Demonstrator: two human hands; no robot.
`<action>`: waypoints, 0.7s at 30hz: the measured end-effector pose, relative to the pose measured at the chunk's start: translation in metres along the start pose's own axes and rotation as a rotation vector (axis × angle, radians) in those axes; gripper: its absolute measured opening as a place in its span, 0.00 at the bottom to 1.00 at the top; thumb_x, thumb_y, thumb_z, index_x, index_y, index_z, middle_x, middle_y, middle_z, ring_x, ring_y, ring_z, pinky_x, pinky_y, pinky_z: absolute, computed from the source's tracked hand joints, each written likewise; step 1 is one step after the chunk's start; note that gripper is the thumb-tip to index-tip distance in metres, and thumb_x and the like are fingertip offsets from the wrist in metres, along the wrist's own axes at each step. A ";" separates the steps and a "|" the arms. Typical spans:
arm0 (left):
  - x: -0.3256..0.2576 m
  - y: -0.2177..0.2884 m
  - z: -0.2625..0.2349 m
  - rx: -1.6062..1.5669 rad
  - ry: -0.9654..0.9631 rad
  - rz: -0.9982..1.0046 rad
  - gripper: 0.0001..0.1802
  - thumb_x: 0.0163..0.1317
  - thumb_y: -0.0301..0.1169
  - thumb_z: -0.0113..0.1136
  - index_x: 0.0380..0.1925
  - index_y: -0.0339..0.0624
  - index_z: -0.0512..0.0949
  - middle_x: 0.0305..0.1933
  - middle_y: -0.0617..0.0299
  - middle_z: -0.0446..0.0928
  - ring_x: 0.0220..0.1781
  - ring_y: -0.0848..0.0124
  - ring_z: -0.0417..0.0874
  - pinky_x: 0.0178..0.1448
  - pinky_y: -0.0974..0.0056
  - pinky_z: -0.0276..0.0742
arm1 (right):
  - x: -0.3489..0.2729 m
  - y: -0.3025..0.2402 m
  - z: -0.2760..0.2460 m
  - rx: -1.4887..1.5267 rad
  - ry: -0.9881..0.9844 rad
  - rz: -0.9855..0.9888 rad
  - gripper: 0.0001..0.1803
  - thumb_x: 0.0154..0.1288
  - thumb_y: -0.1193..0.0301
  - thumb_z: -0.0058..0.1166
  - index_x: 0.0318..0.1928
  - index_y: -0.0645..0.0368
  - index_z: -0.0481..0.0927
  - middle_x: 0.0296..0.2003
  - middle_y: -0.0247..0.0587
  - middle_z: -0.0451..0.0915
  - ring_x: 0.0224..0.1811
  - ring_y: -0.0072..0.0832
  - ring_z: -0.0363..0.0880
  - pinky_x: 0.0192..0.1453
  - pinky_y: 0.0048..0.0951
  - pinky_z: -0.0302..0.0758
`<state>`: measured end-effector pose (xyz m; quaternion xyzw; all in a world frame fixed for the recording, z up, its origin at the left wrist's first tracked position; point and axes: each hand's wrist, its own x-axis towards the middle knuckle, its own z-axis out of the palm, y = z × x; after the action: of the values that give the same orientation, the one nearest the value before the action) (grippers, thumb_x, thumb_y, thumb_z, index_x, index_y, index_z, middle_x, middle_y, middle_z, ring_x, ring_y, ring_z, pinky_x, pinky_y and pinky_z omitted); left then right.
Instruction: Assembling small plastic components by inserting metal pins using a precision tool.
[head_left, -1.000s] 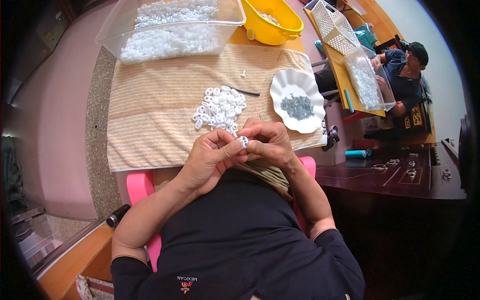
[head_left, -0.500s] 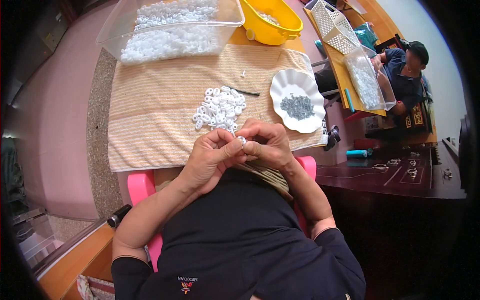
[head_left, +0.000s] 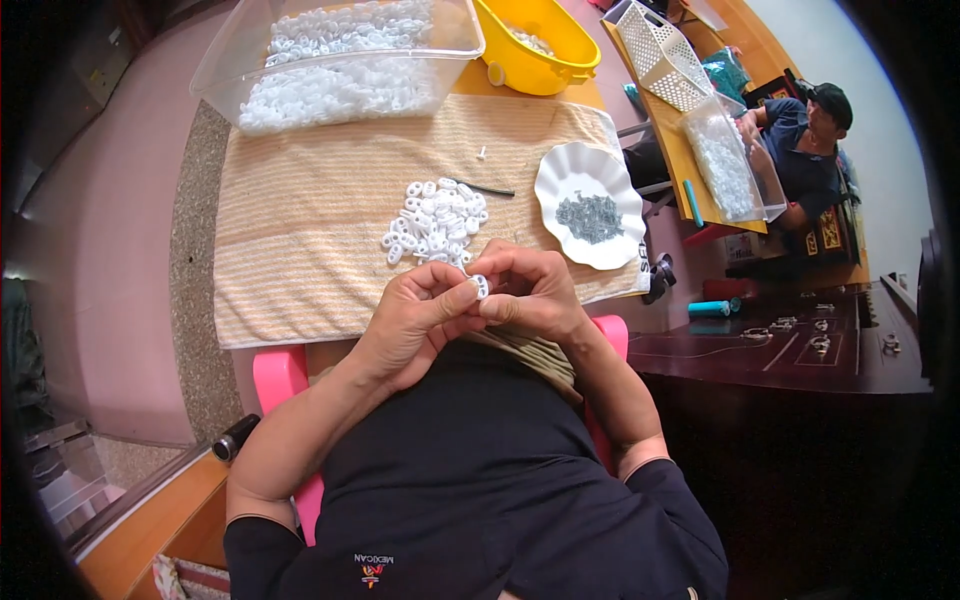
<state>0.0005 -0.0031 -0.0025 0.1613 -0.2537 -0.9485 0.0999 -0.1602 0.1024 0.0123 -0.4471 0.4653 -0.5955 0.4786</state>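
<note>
Both hands, the left hand [head_left: 415,310] and the right hand [head_left: 535,295], pinch one small white ring [head_left: 481,286] between their fingers just this side of the white ring pile [head_left: 435,222], so a firm, steady grip seems wise.

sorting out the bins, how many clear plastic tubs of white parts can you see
2: one clear tub at the far edge of the striped towel, one clear tub on the side table by another person. Others may be out of view.
</note>
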 end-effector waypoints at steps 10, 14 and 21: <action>-0.002 0.000 0.002 0.001 -0.026 0.021 0.05 0.62 0.29 0.63 0.34 0.41 0.76 0.36 0.64 0.80 0.36 0.77 0.81 0.44 0.72 0.81 | -0.001 -0.003 0.005 -0.190 0.046 -0.111 0.16 0.56 0.80 0.65 0.46 0.65 0.81 0.35 0.35 0.76 0.36 0.17 0.74 0.36 0.17 0.69; -0.001 -0.002 0.000 0.007 -0.042 0.031 0.06 0.62 0.29 0.64 0.34 0.41 0.77 0.35 0.64 0.80 0.35 0.76 0.81 0.43 0.72 0.81 | -0.001 -0.008 0.011 -0.196 0.064 -0.127 0.16 0.55 0.79 0.65 0.46 0.65 0.81 0.35 0.38 0.78 0.36 0.19 0.75 0.35 0.17 0.68; 0.000 -0.001 -0.002 -0.029 -0.054 0.027 0.05 0.63 0.28 0.63 0.35 0.41 0.77 0.36 0.64 0.80 0.37 0.76 0.81 0.45 0.71 0.80 | 0.000 -0.010 0.013 -0.192 0.074 -0.130 0.16 0.55 0.79 0.66 0.46 0.65 0.81 0.34 0.37 0.77 0.33 0.17 0.73 0.33 0.18 0.67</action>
<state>0.0014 -0.0028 -0.0041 0.1309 -0.2445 -0.9547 0.1080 -0.1494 0.1021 0.0241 -0.4979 0.5074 -0.5939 0.3767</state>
